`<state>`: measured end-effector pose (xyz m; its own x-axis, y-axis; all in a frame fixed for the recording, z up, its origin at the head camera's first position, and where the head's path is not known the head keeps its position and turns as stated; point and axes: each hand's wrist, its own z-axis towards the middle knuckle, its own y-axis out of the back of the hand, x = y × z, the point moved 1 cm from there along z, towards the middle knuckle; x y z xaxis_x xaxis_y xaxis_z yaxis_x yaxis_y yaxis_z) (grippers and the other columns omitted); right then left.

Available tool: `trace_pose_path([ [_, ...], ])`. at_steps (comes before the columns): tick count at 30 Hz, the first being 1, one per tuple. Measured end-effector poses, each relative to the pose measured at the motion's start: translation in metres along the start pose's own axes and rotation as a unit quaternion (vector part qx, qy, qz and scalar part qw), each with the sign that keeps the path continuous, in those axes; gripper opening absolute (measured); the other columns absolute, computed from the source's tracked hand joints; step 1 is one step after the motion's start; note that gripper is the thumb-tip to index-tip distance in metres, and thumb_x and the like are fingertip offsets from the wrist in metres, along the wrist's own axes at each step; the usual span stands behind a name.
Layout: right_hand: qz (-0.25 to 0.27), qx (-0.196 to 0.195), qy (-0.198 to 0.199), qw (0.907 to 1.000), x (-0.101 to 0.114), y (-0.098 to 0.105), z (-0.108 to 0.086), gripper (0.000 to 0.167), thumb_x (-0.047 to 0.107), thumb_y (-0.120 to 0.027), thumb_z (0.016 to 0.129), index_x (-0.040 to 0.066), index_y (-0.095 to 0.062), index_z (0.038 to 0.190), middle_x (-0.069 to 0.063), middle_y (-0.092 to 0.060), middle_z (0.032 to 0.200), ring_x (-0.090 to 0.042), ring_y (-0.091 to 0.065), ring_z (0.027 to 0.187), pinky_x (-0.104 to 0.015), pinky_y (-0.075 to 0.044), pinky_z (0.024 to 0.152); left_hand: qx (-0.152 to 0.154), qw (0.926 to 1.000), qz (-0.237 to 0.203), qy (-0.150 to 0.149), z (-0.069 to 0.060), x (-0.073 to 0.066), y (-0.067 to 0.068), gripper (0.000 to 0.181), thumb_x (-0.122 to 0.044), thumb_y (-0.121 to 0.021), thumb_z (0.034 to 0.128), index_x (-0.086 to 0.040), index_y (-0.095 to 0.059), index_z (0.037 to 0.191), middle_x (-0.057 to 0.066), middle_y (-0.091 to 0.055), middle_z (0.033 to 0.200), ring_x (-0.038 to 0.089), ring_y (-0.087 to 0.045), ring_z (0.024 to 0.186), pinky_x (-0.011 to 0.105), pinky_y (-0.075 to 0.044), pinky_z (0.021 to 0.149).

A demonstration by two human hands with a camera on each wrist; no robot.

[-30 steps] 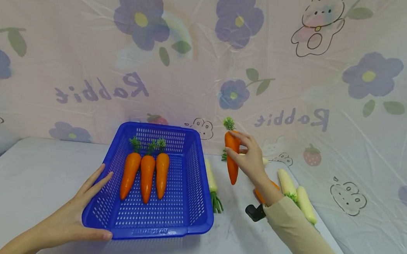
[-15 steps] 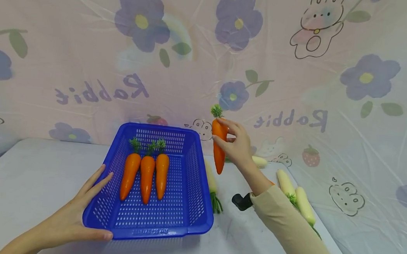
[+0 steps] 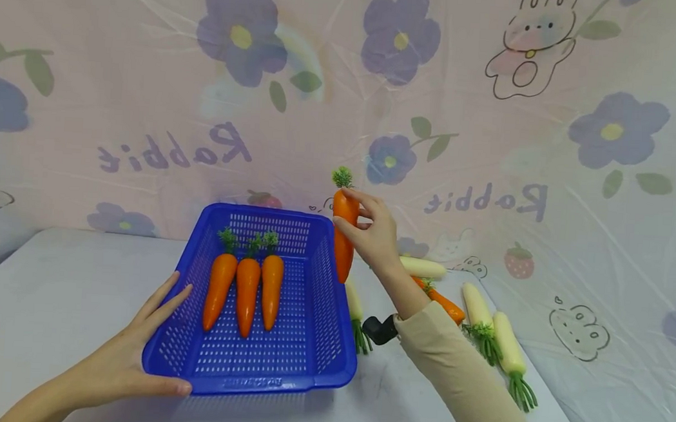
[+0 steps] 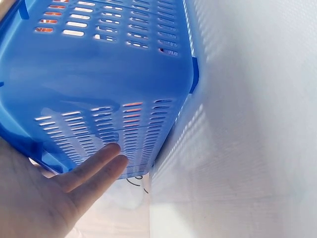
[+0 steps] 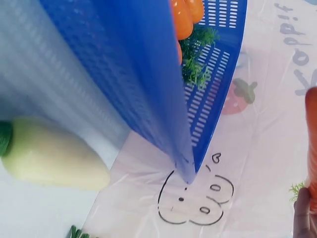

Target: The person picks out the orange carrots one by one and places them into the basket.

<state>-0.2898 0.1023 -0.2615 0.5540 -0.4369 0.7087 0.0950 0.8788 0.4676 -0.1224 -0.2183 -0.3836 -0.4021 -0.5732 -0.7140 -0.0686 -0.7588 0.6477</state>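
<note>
A blue perforated basket (image 3: 272,384) holds three orange carrots (image 3: 246,296) side by side, green tops toward the back. My left hand (image 3: 125,359) lies against the basket's left front corner, fingers extended along its side and thumb at the front rim; in the left wrist view the fingers (image 4: 99,173) are straight beside the basket wall (image 4: 89,74). My right hand (image 3: 374,232) pinches a fourth carrot (image 3: 345,237) between thumb and fingers, upright with its leafy top up, at the basket's right rim. The right wrist view shows that carrot (image 5: 312,144) at its right edge.
Right of the basket lies a white radish (image 3: 354,302), also in the right wrist view (image 5: 54,153). Further right are more white radishes (image 3: 508,344) and an orange carrot (image 3: 447,305). A patterned curtain (image 3: 319,132) hangs behind the table (image 3: 66,285).
My right hand has moved left with the carrot, from over the table to the basket's right rim. My left hand and the basket have stayed nearly still.
</note>
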Motion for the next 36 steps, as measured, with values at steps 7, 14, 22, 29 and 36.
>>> trace_pose_path([
  [7, 0.002, 0.012, 0.003, 0.9999, 0.006, -0.012, 0.002, 0.047, 0.015, -0.073, 0.084, 0.015, -0.062, 0.129, -0.014, -0.054, 0.129, -0.034, -0.06, 0.108, -0.043, -0.056, 0.086, 0.003, 0.9999, -0.003, 0.009, 0.0, 0.0, 0.001, 0.117, -0.027, -0.084, 0.0663, -0.025, -0.008, 0.156, -0.003, 0.015, 0.161, 0.062, -0.017, 0.133, 0.084, -0.027, 0.076],
  [14, 0.012, 0.021, 0.001, 0.9997, 0.01, -0.022, 0.001, 0.047, 0.014, -0.073, 0.084, 0.013, -0.061, 0.129, -0.014, -0.054, 0.126, -0.034, -0.06, 0.107, -0.042, -0.057, 0.085, 0.002, 1.0, -0.004, 0.009, 0.0, -0.001, 0.0, 0.117, -0.027, -0.084, 0.0656, -0.025, -0.009, 0.156, -0.002, 0.014, 0.161, 0.061, -0.018, 0.133, 0.084, -0.027, 0.078],
  [22, 0.004, 0.033, -0.015, 0.9993, 0.012, -0.034, 0.002, 0.046, 0.014, -0.072, 0.084, 0.012, -0.062, 0.129, -0.015, -0.054, 0.128, -0.035, -0.06, 0.107, -0.043, -0.056, 0.086, 0.004, 0.9999, 0.0, 0.012, 0.0, -0.001, 0.001, 0.118, -0.028, -0.084, 0.0657, -0.025, -0.008, 0.156, -0.002, 0.014, 0.161, 0.061, -0.018, 0.133, 0.084, -0.027, 0.078],
  [29, -0.004, 0.039, -0.012, 0.9991, 0.013, -0.045, 0.003, 0.046, 0.014, -0.072, 0.083, 0.013, -0.063, 0.127, -0.016, -0.054, 0.125, -0.036, -0.06, 0.107, -0.041, -0.057, 0.083, 0.007, 0.9998, -0.002, 0.02, 0.0, 0.0, 0.002, 0.117, -0.028, -0.084, 0.0663, -0.026, -0.008, 0.156, -0.002, 0.015, 0.161, 0.061, -0.018, 0.133, 0.084, -0.027, 0.078],
  [36, -0.01, 0.045, 0.007, 0.9989, 0.007, -0.059, 0.0, 0.044, 0.009, -0.073, 0.081, 0.007, -0.064, 0.124, -0.019, -0.058, 0.113, -0.036, -0.061, 0.104, -0.039, -0.059, 0.079, 0.008, 0.9998, -0.003, 0.02, 0.0, -0.002, 0.001, 0.117, -0.029, -0.084, 0.0666, -0.025, -0.008, 0.156, -0.002, 0.015, 0.161, 0.061, -0.018, 0.133, 0.083, -0.027, 0.079],
])
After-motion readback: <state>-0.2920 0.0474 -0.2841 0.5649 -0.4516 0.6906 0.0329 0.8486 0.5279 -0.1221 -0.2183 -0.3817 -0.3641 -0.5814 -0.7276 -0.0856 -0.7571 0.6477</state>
